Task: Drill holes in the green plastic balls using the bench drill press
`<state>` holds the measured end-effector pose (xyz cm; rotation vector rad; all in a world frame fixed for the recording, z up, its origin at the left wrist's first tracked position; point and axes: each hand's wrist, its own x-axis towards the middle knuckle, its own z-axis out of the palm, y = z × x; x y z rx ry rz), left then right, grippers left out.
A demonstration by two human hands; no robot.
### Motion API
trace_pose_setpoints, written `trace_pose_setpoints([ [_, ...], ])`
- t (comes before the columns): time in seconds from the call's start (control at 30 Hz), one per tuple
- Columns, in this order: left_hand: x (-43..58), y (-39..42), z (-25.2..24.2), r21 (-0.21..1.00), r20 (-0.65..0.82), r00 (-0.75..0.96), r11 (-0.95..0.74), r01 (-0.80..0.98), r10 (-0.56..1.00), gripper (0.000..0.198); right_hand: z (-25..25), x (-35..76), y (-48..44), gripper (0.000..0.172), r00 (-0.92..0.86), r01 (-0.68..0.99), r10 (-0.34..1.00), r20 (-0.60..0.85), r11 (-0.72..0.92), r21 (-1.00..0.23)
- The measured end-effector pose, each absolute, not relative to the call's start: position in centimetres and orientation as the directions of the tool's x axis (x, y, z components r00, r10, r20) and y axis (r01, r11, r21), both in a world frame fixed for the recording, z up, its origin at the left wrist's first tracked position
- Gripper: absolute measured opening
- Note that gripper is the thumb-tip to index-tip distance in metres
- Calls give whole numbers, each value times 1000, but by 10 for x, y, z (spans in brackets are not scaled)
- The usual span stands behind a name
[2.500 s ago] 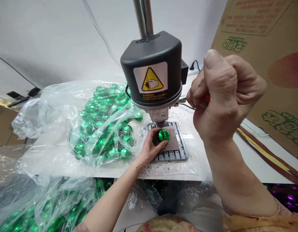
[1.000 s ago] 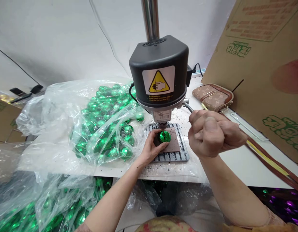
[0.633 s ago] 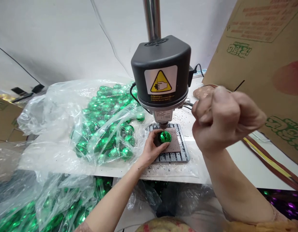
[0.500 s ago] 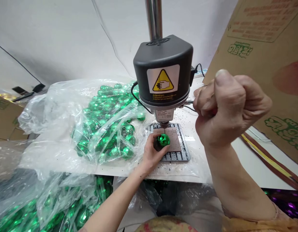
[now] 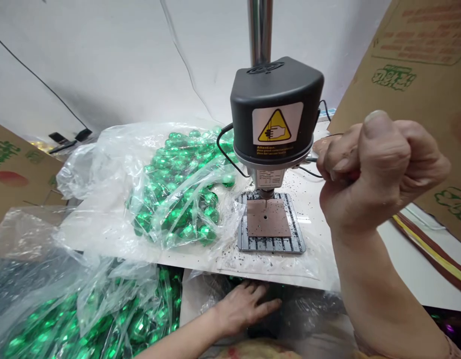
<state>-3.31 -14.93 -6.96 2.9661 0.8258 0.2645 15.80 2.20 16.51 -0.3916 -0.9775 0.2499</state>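
A small bench drill point(image 5: 277, 119) with a black head and a yellow warning label stands on the white table. Under its bit lies a brown pad with a hole point(image 5: 268, 218) on a slotted metal base point(image 5: 271, 243); nothing sits on the pad. My right hand point(image 5: 380, 169) is raised beside the drill head in a fist, shut on the feed lever, whose red grip peeps out between the fingers. My left hand point(image 5: 245, 305) is below the table's front edge with fingers spread, over dark plastic; no bauble shows in it.
A clear bag of shiny green faceted baubles point(image 5: 178, 194) lies left of the drill. More green baubles in plastic point(image 5: 84, 319) sit low at the left. Cardboard boxes point(image 5: 421, 80) stand at the right, another point(image 5: 13, 169) at the left. Black swarf speckles the table.
My left hand took the green bauble off the pad and dropped below the table edge, now spread with no bauble in sight. My right hand has lifted the lever from its lowest point. The view shifted left.
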Motion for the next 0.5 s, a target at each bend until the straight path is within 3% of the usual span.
trace_pose_setpoints([
  [0.1,-41,-119,-44,136,466,752,-877,460,466,20,166,156,21,40,546,-38,400,736,890,-455],
  [0.17,-47,-78,-17,224,554,542,-740,634,632,22,166,155,20,39,544,-42,396,740,894,-447],
  [0.23,-52,-26,11,317,400,265,-404,858,877,21,166,155,19,39,546,-39,378,748,903,-428],
  [0.3,-57,25,33,289,195,10,-67,955,981,18,166,155,18,39,550,-31,382,743,898,-439],
  [0.4,-57,80,51,279,164,-79,30,960,983,17,166,155,17,40,538,-20,404,739,883,-468],
  [0.5,-53,107,51,391,148,-101,36,920,984,21,165,155,17,41,526,-6,391,755,890,-457],
])
